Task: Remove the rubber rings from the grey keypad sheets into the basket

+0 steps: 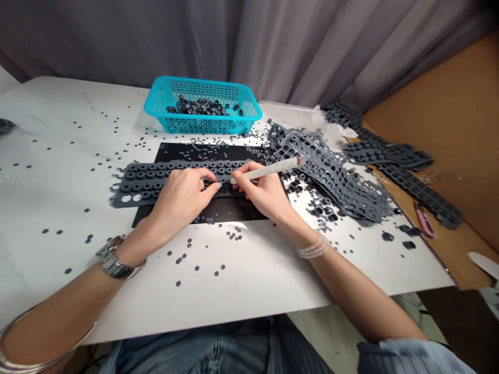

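Note:
My left hand (179, 200) rests on a dark grey rubber sheet (156, 179) moulded with rows of ring-shaped studs, which lies on a black mat (226, 212). Its fingertips press near the sheet's middle, and I cannot tell whether they pinch anything. My right hand (265, 191) grips a white pen-like stick (268, 170), its lower tip at the sheet beside my left fingertips. Small grey rubber discs (195, 259) lie scattered around both hands. Part of the sheet is hidden under my hands.
A turquoise plastic basket (198, 82) holds grey rubber rings behind the mat. Punched grey rubber sheets (327, 174) are heaped to the right on the white table (249, 291). Further right, pink snips (424, 221) and more sheets lie on brown cardboard.

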Demonstrator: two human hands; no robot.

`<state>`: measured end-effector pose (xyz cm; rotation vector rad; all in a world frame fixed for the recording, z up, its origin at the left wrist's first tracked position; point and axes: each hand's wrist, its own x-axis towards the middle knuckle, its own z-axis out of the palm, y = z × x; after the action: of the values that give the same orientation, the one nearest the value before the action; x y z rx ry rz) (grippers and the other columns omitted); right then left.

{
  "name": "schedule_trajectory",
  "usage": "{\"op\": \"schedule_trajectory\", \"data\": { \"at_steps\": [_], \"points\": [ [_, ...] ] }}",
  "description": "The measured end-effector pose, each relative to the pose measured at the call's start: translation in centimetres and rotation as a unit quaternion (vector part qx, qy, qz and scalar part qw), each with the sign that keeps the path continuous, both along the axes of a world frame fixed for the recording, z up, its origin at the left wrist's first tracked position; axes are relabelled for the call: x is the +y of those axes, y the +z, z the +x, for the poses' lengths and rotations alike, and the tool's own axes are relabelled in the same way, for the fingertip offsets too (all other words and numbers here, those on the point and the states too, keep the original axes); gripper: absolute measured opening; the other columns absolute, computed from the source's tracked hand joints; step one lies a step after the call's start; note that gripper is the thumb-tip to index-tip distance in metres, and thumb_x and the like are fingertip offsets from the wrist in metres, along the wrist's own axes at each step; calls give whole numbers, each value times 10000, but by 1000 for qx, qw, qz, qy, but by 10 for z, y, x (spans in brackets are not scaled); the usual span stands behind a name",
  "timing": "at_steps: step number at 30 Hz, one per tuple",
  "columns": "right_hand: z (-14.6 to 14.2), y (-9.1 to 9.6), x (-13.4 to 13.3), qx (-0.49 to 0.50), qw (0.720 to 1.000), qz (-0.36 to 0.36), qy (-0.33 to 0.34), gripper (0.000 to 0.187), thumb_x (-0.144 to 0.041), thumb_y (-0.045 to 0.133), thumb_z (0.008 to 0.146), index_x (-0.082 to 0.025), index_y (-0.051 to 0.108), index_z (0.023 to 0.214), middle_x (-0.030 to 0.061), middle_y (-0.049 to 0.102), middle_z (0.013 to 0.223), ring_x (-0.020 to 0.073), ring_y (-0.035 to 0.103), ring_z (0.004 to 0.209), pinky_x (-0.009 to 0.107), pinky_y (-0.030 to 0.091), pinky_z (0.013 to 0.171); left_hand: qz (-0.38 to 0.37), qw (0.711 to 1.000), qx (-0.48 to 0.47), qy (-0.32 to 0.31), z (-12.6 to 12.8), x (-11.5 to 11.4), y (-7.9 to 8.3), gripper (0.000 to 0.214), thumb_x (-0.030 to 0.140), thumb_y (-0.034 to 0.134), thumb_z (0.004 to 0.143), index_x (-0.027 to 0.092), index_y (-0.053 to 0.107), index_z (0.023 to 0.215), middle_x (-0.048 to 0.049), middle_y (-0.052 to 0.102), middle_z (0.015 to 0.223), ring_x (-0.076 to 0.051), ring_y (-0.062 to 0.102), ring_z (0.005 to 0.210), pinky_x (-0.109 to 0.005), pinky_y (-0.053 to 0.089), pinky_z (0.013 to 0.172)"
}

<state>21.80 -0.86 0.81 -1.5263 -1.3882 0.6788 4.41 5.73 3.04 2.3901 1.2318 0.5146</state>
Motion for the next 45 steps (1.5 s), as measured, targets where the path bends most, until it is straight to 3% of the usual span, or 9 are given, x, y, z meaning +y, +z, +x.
{"op": "schedule_trajectory", "data": {
  "at_steps": [7, 14, 22, 28, 34, 38, 41, 43, 45],
  "points": [
    [1, 4, -2, 22, 999, 29, -27, 270, -439, 575, 915, -200, 597, 793, 16, 648, 747, 140, 567, 672, 254, 415, 599, -88, 995, -35, -44, -3, -4, 11, 302, 363, 539, 829, 217, 783, 931, 53, 435, 504, -120, 368, 488, -262, 308, 517],
    [-10, 2, -2, 7, 999, 31, 9, 266, -397, 549, 932, -199, 589, 760, 9, 632, 732, 145, 570, 684, 267, 420, 633, -33, 998, 11, -49, -13, 9, 6, 291, 337, 583, 787, 210, 780, 958, 55, 464, 492, -124, 399, 487, -261, 320, 535],
    [-17, -1, 0, -20, 1000, -2, -1, 217, -331, 531, 916, -202, 585, 750, -6, 625, 688, 149, 578, 659, 270, 414, 635, 14, 996, 61, -59, -10, 3, 3, 319, 334, 552, 827, 206, 773, 1017, 1, 622, 605, -154, 492, 537, -279, 321, 555],
    [-20, 2, 0, -40, 999, -11, 0, 231, -308, 518, 911, -205, 563, 710, -12, 612, 660, 139, 548, 623, 265, 369, 597, 22, 995, 74, -64, -9, 0, 3, 304, 308, 564, 826, 235, 765, 1043, 1, 637, 608, -174, 525, 551, -293, 306, 547],
    [-25, 3, 2, -99, 995, 11, 7, 237, -256, 484, 918, -216, 500, 686, -9, 566, 642, 135, 494, 580, 277, 320, 587, 14, 995, 78, -63, 0, -4, 0, 203, 246, 543, 834, 233, 745, 837, -7, 574, 571, -177, 482, 521, -305, 277, 552],
    [-28, 4, 3, -141, 990, 8, -4, 234, -208, 474, 901, -226, 437, 671, -13, 527, 618, 131, 449, 544, 283, 283, 578, -23, 995, 52, -76, -1, 0, 2, 205, 231, 528, 829, 219, 687, 700, 8, 497, 527, -155, 419, 499, -305, 267, 544],
    [-28, 5, 3, -129, 992, 2, -7, 234, -213, 480, 908, -219, 464, 675, -6, 544, 622, 137, 480, 559, 285, 289, 588, -102, 994, -33, -31, -10, 9, 8, 134, 292, 618, 794, 222, 699, 713, 42, 416, 496, -122, 349, 477, -292, 236, 509],
    [-28, 5, 2, -115, 993, 0, -8, 230, -222, 487, 914, -212, 494, 685, -6, 552, 618, 135, 484, 562, 283, 294, 590, -184, 973, -136, 40, -18, 17, 13, 118, 339, 692, 765, 223, 712, 778, 59, 377, 500, -97, 300, 464, -276, 200, 470],
    [-27, 4, 1, -98, 995, -4, -10, 233, -240, 497, 917, -207, 516, 687, -15, 546, 600, 125, 462, 546, 277, 293, 580, -278, 924, -246, 92, -23, 24, 15, 148, 333, 757, 731, 213, 702, 799, 66, 376, 526, -73, 282, 461, -247, 184, 428]
  ]
}}
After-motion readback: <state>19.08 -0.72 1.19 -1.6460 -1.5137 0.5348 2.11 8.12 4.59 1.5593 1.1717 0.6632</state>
